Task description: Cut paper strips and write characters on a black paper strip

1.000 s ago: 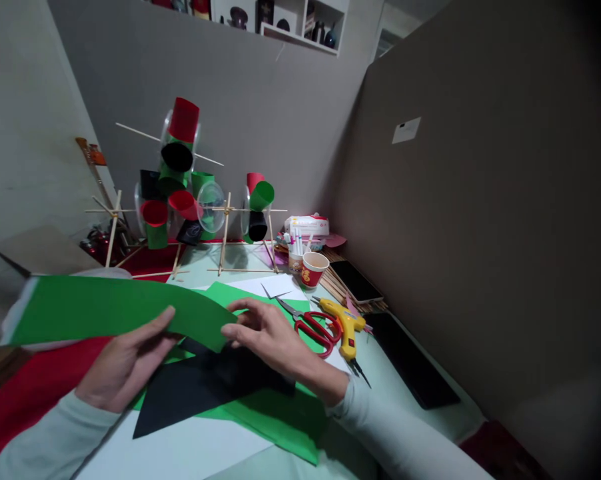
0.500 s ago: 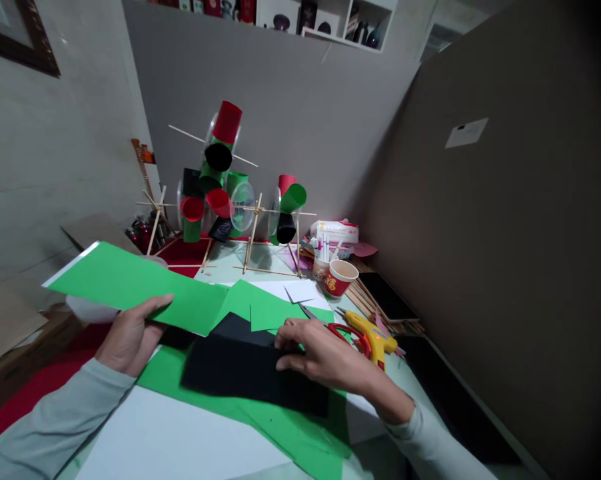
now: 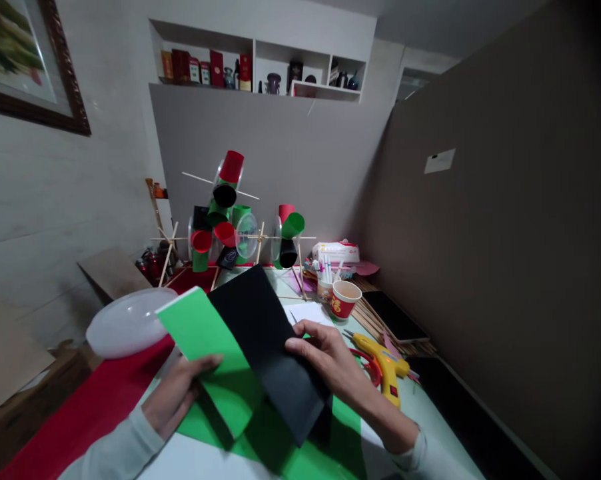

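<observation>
My left hand [image 3: 183, 390] is closed on a strip of green paper [image 3: 205, 333], its thumb lying on top. A piece of black paper [image 3: 260, 320] is raised and tilted, gripped at its right edge between the thumb and fingers of my right hand [image 3: 325, 350]. The black paper stands close against the green strip; whether they touch along the whole edge I cannot tell. Beneath both lies a larger green sheet [image 3: 348, 433] over white paper [image 3: 195, 460]. Red-handled scissors [image 3: 373, 367] are partly hidden behind my right hand.
A yellow glue gun [image 3: 388, 367] lies on the right, near a red paper cup [image 3: 344, 300] and a cup of pens [image 3: 325, 283]. Behind stands a stick frame with red, green and black paper tubes [image 3: 230, 167]. A white basin [image 3: 125, 323] sits at left.
The black paper was lifted off the pile by my right hand and tilted up. My left hand brought the green strip rightward beside it. The view tipped upward.
</observation>
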`<state>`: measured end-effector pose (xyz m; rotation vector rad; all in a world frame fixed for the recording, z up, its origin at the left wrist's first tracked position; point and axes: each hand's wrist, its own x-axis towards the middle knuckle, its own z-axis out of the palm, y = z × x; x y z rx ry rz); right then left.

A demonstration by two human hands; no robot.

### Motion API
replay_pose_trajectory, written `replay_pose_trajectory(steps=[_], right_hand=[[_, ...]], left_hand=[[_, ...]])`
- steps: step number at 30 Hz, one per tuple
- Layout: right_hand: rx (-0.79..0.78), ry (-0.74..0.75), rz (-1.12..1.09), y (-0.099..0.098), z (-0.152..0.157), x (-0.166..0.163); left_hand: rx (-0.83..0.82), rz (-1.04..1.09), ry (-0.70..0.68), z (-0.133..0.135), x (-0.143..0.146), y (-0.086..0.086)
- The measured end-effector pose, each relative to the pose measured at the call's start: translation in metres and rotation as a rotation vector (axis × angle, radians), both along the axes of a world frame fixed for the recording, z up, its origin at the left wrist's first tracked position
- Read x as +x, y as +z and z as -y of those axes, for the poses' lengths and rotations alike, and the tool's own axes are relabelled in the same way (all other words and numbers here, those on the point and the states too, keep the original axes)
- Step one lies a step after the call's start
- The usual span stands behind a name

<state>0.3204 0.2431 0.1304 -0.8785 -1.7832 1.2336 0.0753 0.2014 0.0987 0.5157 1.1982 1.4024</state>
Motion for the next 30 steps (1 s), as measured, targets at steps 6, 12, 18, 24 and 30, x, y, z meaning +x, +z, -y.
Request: replay_pose_trajectory(steps=[6,12,18,24,30], right_hand=[[0.017,-0.013,0.234,-0.014,0.009,-0.016],[0.119,-0.095,0.346,-0.016,0.007,-0.015],[0.211,-0.119,0.392,-0.019,0.017,-0.022],[0.537,-0.032,0.774,0.002,0.029,-0.020],[0.507,-0.035,1.089,0.002,0.022,-0.005]], left_hand=[[0.035,0.049,-0.311,0.026,0.027,0.000],[0.024,0.034,-0.473,0.028,0.020,-0.007],[0.057,0.014,-0.437,0.027,0.023,-0.007],[0.025,0.020,-0.124,0.014,0.022,0.010],[0.009,0.003,0.273,-0.005,-0.006,0.030]])
